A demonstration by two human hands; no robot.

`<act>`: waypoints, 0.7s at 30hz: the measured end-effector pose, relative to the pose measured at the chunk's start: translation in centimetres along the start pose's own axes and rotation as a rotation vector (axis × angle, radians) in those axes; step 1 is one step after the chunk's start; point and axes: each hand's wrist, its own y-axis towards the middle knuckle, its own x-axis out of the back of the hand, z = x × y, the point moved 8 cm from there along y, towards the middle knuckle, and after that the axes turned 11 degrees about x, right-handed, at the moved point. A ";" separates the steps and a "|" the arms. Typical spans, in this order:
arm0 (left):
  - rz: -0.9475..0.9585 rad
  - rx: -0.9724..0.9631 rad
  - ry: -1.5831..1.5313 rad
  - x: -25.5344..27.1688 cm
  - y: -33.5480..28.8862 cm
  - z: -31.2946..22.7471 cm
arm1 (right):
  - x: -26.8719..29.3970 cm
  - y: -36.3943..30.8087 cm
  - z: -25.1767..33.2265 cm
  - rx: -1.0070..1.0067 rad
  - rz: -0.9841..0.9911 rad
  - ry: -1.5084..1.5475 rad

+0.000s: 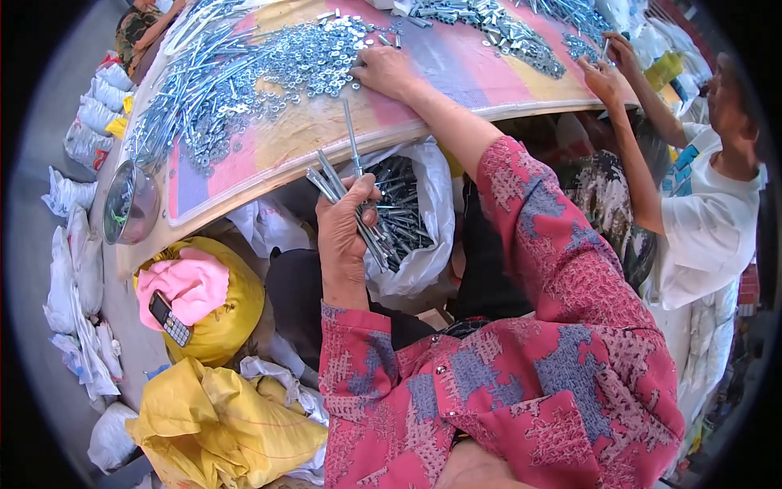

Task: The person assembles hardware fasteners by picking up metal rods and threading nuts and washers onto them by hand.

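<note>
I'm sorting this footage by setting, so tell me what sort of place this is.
Probably a metal-fastener workshop: loose washers and long rods lie heaped on the table, an open white bag holds more metal parts, and white sacks lie at left.

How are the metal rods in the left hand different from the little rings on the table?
The rods are long and straight; the rings are small and round. The rods are bunched in the left hand; the rings lie piled on the striped tabletop. Both look silvery and metallic.
</note>
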 end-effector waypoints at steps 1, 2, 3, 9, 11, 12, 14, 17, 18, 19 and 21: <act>0.002 -0.001 -0.007 -0.2 0.0 -0.1 | 0.2 0.0 -0.3 0.047 -0.007 0.010; -0.005 -0.002 -0.016 0.0 -0.2 -0.3 | 0.4 -0.2 0.0 0.054 0.001 0.014; -0.014 0.000 -0.004 0.2 -0.2 -0.5 | 0.4 -0.2 -0.2 0.012 0.043 0.085; -0.074 -0.020 0.056 1.2 -1.2 -1.4 | 5.3 -3.7 6.1 -0.160 0.107 0.858; -0.038 -0.011 0.088 1.4 -1.0 -1.0 | 5.4 -4.9 7.3 -0.147 0.168 0.898; -0.010 -0.009 0.113 1.2 -0.9 -0.9 | 5.3 -5.3 7.9 -0.125 0.236 0.943; -0.004 0.010 0.137 0.9 -0.9 -0.5 | 5.9 -5.7 7.8 -0.109 0.218 1.034; 0.035 0.002 0.153 -0.1 -0.8 -0.4 | 6.9 -5.4 7.2 -0.081 0.288 1.089; 0.034 0.004 0.150 -0.1 -0.7 -0.4 | 7.4 -4.9 7.1 -0.082 0.291 1.087; -0.008 0.001 0.158 0.4 -0.5 -0.5 | 7.9 -4.3 7.3 -0.028 0.337 0.978; -0.040 -0.008 0.164 1.2 -0.3 -0.7 | 8.8 -3.3 8.2 0.063 0.409 0.812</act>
